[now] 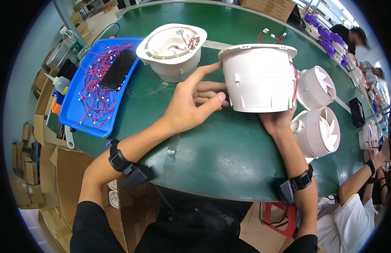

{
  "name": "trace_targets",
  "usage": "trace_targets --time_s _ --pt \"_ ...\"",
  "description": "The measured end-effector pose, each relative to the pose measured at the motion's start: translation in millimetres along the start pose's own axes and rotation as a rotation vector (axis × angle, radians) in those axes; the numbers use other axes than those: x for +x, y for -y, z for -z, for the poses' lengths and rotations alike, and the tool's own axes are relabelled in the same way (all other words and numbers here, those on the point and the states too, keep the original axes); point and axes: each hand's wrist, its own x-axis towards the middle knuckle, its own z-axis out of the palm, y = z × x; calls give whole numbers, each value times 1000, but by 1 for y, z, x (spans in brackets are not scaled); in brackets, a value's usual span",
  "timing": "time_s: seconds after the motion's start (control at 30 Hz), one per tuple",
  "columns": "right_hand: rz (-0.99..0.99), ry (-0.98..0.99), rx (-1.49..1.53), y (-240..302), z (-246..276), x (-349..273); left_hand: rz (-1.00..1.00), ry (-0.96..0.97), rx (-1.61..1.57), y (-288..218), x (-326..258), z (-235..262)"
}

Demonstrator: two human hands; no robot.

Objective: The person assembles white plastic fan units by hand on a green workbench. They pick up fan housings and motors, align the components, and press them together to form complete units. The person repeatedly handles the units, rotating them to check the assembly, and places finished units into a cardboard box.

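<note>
A white plastic fan housing (256, 80), round with a flanged rim, is held up over the table by my right hand (277, 120). That hand grips it from below and behind on its right side, most fingers hidden. Red wires with white connectors rise behind its rim, and one wire runs down its right wall. My left hand (193, 99) is beside the housing's left wall, fingers apart, the index fingertip at the rim. Behind it stands a similar white housing (172, 50) with red wires inside. Two white housings with fan blades (326, 130) lie on their sides at the right.
On the left, a blue tray (104, 133) holds red wires (94, 92) and a black phone (118, 69). A bottle (75, 44) and a small glue bottle (59, 83) stand beside it. A black box (356, 112) sits at the right edge, with co-workers beyond.
</note>
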Motion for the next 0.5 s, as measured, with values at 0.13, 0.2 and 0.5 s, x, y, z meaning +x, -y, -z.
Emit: trace_targets --time_s 0.13,0.2,0.5 --pt "-5 30 15 1 -1 1 -7 9 -17 0 0 1" --pt "2 42 33 0 1 2 -35 11 4 0 -1 2" --pt "-32 32 22 2 -7 -1 -116 39 31 13 1 1"
